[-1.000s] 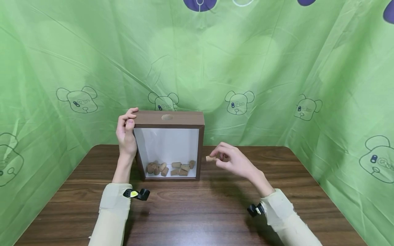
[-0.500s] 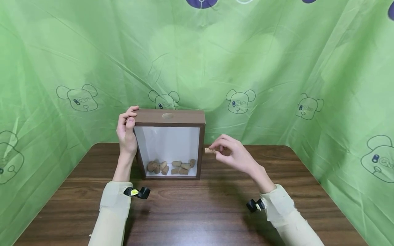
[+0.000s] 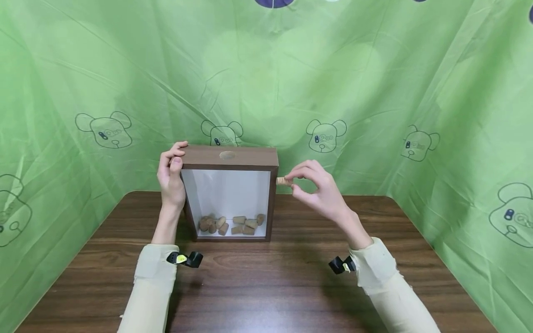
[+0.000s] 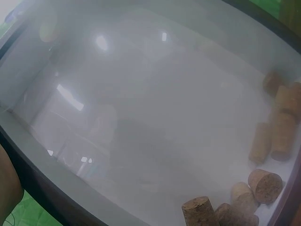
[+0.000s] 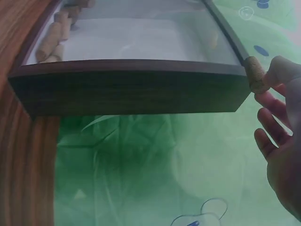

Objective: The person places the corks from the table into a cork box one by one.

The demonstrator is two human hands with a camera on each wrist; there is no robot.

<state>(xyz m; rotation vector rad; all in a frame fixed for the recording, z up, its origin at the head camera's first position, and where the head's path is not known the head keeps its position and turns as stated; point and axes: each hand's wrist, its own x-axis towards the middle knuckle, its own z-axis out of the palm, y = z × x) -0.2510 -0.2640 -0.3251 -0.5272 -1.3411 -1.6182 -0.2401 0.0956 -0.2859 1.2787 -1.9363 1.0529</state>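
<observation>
A brown wooden shadow box point(image 3: 230, 158) with a clear front stands upright on the table. Several corks point(image 3: 244, 224) lie along its bottom, and an oval opening shows in its top. At the box's upper left corner my left hand point(image 3: 171, 178) grips the frame, thumb in front and fingers over the top edge. A single cork point(image 3: 282, 181) is pinched between thumb and fingers of my right hand point(image 3: 320, 189), just right of the box's upper side. In the right wrist view this cork point(image 5: 255, 74) overlaps the box's upper corner.
The dark wood-grain table point(image 3: 250, 286) runs under both arms. Green cloth point(image 3: 366, 92) printed with bear heads hangs behind and at the sides. Small black cameras are strapped at both cream sleeves point(image 3: 376, 263). Light reflects off the clear front in the left wrist view.
My right hand has risen with the cork, from beside the box's lower part to near its upper right corner. The left hand keeps its grip on the box.
</observation>
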